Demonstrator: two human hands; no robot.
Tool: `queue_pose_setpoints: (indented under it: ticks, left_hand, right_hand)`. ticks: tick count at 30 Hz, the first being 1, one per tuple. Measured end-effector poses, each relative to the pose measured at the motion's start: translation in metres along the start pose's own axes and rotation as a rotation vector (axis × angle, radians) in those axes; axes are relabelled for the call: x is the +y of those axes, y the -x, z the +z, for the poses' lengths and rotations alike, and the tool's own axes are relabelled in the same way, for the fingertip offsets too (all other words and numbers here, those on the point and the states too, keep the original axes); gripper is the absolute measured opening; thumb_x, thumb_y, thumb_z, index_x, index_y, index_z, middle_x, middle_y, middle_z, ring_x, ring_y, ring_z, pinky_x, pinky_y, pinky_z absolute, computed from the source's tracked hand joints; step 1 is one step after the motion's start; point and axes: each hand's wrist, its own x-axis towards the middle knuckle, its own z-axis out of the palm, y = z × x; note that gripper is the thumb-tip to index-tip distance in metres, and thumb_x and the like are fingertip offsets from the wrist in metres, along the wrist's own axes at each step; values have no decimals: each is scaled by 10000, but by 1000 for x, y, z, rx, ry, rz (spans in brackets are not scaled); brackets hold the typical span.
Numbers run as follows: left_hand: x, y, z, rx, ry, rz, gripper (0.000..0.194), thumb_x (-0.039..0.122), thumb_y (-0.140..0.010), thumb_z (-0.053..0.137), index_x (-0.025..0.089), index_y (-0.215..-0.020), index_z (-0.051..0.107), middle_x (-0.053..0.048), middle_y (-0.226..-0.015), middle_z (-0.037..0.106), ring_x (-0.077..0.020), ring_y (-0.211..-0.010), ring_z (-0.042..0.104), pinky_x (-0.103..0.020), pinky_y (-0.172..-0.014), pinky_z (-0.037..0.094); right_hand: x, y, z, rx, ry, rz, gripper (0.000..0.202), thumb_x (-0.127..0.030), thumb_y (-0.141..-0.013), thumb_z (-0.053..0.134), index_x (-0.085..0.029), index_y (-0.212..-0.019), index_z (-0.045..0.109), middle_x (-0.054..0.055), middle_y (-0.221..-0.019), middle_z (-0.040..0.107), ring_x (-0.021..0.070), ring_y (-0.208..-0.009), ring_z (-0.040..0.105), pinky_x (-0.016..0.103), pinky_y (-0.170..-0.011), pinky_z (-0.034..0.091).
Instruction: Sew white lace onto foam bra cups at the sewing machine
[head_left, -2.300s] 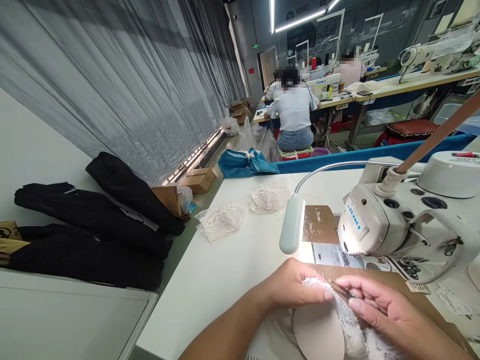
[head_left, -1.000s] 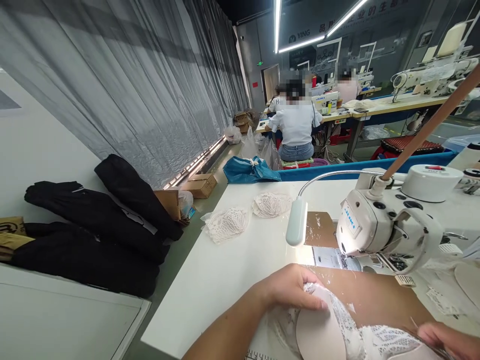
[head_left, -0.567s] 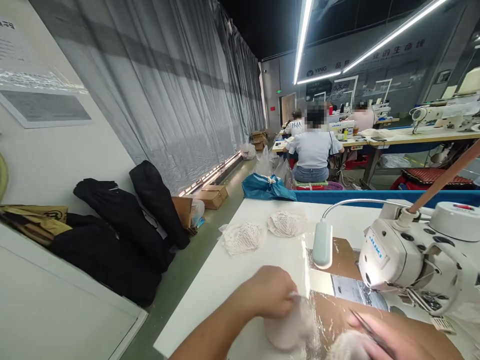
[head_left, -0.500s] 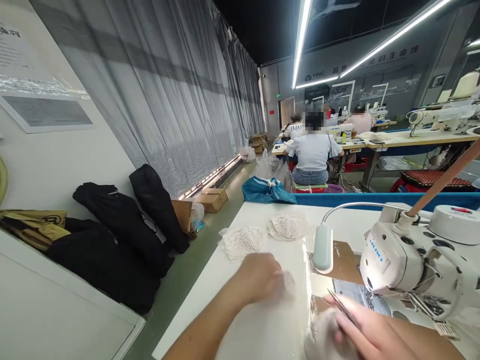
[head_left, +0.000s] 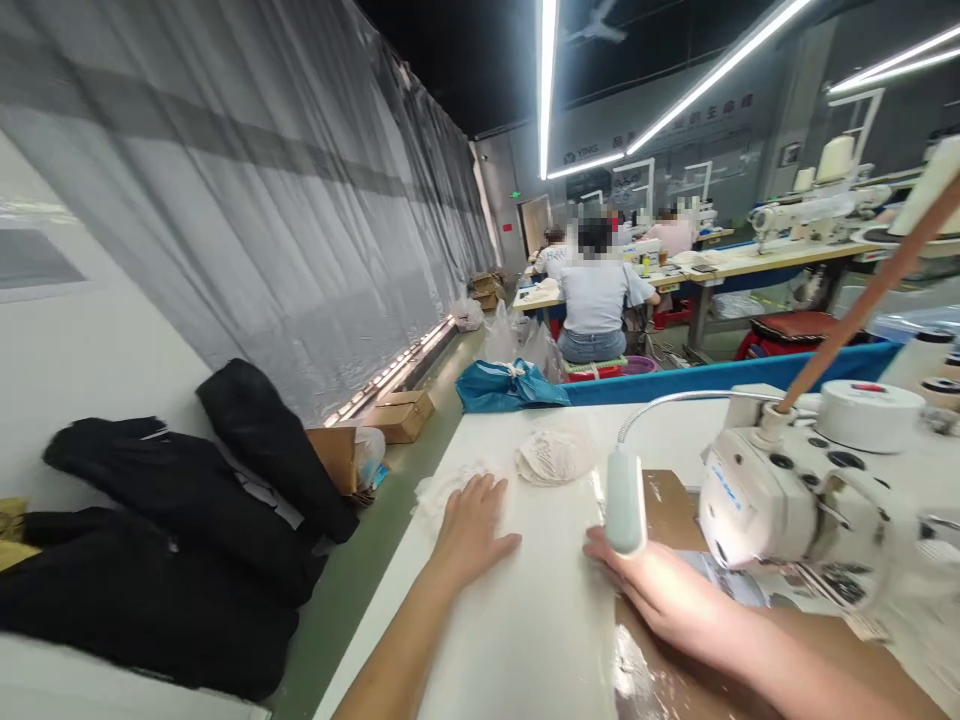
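My left hand (head_left: 472, 530) has its fingers spread and lies on the left white lace piece (head_left: 429, 494), partly covering it. A second rounded lace piece (head_left: 553, 457) rests just beyond, to the right of my left fingertips. My right hand (head_left: 664, 590) reaches in below the sewing machine's lamp (head_left: 625, 500), fingers stretched leftward at the edge of the white tabletop (head_left: 525, 620). The lamp head hides part of those fingers. I see no tweezers in the right hand now.
A white sewing machine (head_left: 757, 500) stands close on the right, its brown rod (head_left: 862, 300) slanting upward. Brown board (head_left: 667, 500) lies under the lamp. Blue cloth (head_left: 510, 385) borders the table's far edge. A person (head_left: 596, 300) sits ahead; black clothing (head_left: 150, 570) hangs left.
The left hand has moved forward and left onto the lace and spread its fingers. My right hand moved up and left; the tweezers and pale cloth by it are out of sight. The view turned right.
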Motion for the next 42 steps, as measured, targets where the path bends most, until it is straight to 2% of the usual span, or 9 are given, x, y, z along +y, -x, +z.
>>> queue_pose_setpoints:
  ticks: [5, 12, 15, 21, 25, 29, 32, 37, 42]
  left_hand:
    - [53, 22, -16, -166, 286, 141, 523, 411, -852, 620, 233, -1340, 559, -95, -1456, 484, -316, -1335, 436, -493, -1131, 332]
    - [192, 33, -15, -580, 673, 714, 485, 392, -827, 700, 300, -1294, 604, -51, -1303, 605, -250, -1163, 571, -319, -1012, 448]
    - [252, 25, 3, -574, 603, 841, 555, 421, -825, 687, 297, -1348, 548, -64, -1369, 548, -283, -1232, 521, -364, -1058, 413]
    - [354, -22, 54, -185, 340, 1060, 693, 191, -754, 568, 181, -1428, 407, -125, -1552, 302, -328, -1432, 256, -445, -1151, 280]
    - [388, -53, 74, -216, 195, 1081, 639, 267, -717, 610, 152, -1335, 495, -123, -1351, 533, -331, -1220, 492, -456, -1017, 416]
    - [389, -50, 68, -246, -5, 1009, 379, 313, -795, 593, 149, -1135, 620, -112, -1114, 636, -309, -1001, 580, -442, -877, 474]
    - [366, -24, 58, -261, -63, 953, 218, 234, -820, 558, 123, -988, 642, -124, -1032, 644, -294, -945, 590, -402, -814, 490]
    - [291, 38, 28, -450, 157, 866, 258, 226, -764, 603, 166, -1013, 633, -90, -982, 666, -257, -877, 616, -355, -808, 494]
    - [201, 92, 3, -484, 660, 385, 642, 187, -812, 568, 263, -1425, 391, -44, -1166, 648, -211, -949, 630, -290, -848, 490]
  right_hand:
    - [-6, 112, -55, 49, 86, 210, 219, -422, -809, 604, -417, -989, 729, -12, -1022, 755, 277, -930, 705, 340, -766, 597]
    - [57, 234, -144, 435, 380, 641, 423, -565, -864, 519, -253, -1101, 679, 93, -1158, 707, 297, -1030, 676, 406, -865, 569]
    - [67, 249, -165, 463, 428, 684, 505, -576, -839, 559, -231, -1203, 623, 106, -1288, 645, 316, -1109, 643, 432, -902, 553]
    - [64, 243, -164, 562, 249, 616, 460, -514, -890, 526, -230, -1248, 580, 95, -1278, 659, 285, -1194, 601, 400, -990, 507]
    - [73, 250, -158, 642, 30, 685, 482, -548, -889, 538, -226, -1245, 572, 90, -1270, 665, 264, -1183, 609, 352, -995, 499]
    - [89, 261, -159, 649, -148, 715, 579, -579, -852, 586, -219, -1304, 545, 99, -1242, 682, 266, -1174, 620, 322, -966, 515]
    - [91, 267, -160, 620, -98, 690, 596, -583, -865, 565, -235, -1346, 504, 100, -1237, 686, 249, -1173, 624, 288, -927, 536]
    - [85, 275, -133, 385, 405, 412, 419, -487, -928, 499, -324, -1311, 547, 29, -1283, 663, 244, -1144, 643, 349, -912, 570]
    - [96, 276, -79, 164, 783, 43, 406, -419, -878, 583, -298, -1263, 625, 49, -1135, 727, 301, -1007, 690, 460, -823, 580]
